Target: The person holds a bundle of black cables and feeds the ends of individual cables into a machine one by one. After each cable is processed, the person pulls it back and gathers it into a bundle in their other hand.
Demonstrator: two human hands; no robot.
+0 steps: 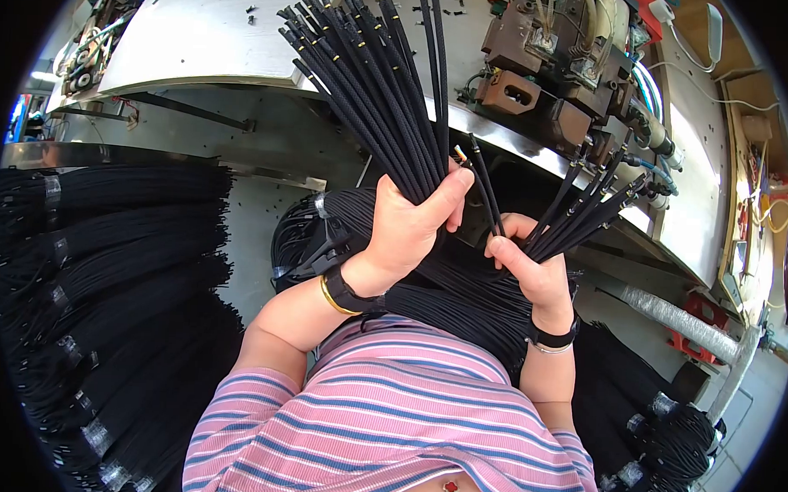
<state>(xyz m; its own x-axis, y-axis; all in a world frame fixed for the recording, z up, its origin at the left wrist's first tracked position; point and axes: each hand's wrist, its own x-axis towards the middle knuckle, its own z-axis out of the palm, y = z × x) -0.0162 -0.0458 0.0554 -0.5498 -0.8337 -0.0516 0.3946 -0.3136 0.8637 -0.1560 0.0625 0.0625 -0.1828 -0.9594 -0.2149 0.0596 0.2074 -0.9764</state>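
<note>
Behind hands [412, 225], cables' [374, 80] lower ends

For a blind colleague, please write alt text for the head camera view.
The left hand grips a large fanned bundle of black braided cables, while the right hand holds a smaller bunch. Behind them stands a metal machine; taped cable bundles lie stacked at the left.

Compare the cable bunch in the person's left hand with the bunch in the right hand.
The left hand grips a thick bunch fanning up and leftward; the right hand pinches a thinner bunch slanting up to the right, toward the machine. Both are black braided cables.
</note>
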